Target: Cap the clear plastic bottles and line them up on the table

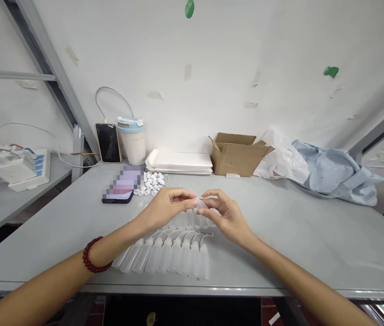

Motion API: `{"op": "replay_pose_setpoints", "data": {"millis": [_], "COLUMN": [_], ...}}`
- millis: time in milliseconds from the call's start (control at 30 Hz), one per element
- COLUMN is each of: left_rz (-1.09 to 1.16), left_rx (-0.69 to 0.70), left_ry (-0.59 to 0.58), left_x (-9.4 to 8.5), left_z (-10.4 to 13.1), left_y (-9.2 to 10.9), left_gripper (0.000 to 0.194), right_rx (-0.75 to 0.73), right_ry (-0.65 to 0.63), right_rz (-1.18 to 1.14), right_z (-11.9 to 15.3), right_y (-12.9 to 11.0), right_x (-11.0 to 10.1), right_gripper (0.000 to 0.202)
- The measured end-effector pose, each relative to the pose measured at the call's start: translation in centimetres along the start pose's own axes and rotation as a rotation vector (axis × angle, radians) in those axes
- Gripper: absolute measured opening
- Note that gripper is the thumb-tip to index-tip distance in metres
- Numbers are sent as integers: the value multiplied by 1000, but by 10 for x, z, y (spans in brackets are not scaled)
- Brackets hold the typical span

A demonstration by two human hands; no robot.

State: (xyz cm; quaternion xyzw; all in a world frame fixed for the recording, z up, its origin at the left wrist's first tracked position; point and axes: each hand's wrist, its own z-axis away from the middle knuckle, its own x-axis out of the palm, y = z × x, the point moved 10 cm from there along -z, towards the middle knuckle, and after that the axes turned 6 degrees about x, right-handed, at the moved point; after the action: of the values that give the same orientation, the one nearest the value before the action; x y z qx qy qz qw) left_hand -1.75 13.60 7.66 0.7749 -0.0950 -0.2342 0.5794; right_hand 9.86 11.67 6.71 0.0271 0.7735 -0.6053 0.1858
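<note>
Above the middle of the table, my left hand (174,202) and my right hand (223,212) meet at one small translucent plastic bottle (201,204). My left fingertips pinch its top end, while my right thumb and fingers grip its body. What the left fingers cover at the top is hidden. Below my hands lies a row of similar squeeze bottles (166,256) with thin curved spout tubes. Behind it, partly covered by my hands, is a second row of bottles (181,220). A pile of small white caps (153,182) sits just beyond my left hand.
A phone (121,184) lies left of the caps; another phone (109,143) leans beside a lidded cup (134,141). Along the wall stand a stack of white trays (180,162), an open cardboard box (235,157), a plastic bag (282,158) and a blue cloth (337,172).
</note>
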Motion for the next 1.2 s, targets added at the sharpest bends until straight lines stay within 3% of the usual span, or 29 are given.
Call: {"op": "replay_pose_setpoints", "data": {"millis": [200, 433, 567, 767, 1000, 1100, 1200], "left_rz": [-11, -176, -143, 28, -37, -71, -165], "left_rx": [-12, 37, 56, 18, 71, 105, 204], "left_ry": [12, 98, 104, 54, 60, 44, 35], "left_x": [0, 1, 3, 5, 4, 4, 3], "left_z": [0, 5, 6, 7, 8, 8, 10], "left_y": [-4, -1, 3, 2, 12, 20, 35], "left_gripper": [17, 16, 17, 20, 22, 21, 18], "right_rx": [-116, -422, -500, -523, -512, -369, -129], "right_ry": [45, 183, 214, 168, 184, 167, 37], "right_rz": [211, 747, 821, 659, 528, 337, -5], "right_z": [2, 10, 13, 18, 21, 15, 6], "right_y": [-8, -21, -29, -37, -37, -31, -18], "right_x": [0, 13, 16, 15, 10, 1, -1], "right_gripper": [20, 19, 20, 20, 18, 17, 20]}}
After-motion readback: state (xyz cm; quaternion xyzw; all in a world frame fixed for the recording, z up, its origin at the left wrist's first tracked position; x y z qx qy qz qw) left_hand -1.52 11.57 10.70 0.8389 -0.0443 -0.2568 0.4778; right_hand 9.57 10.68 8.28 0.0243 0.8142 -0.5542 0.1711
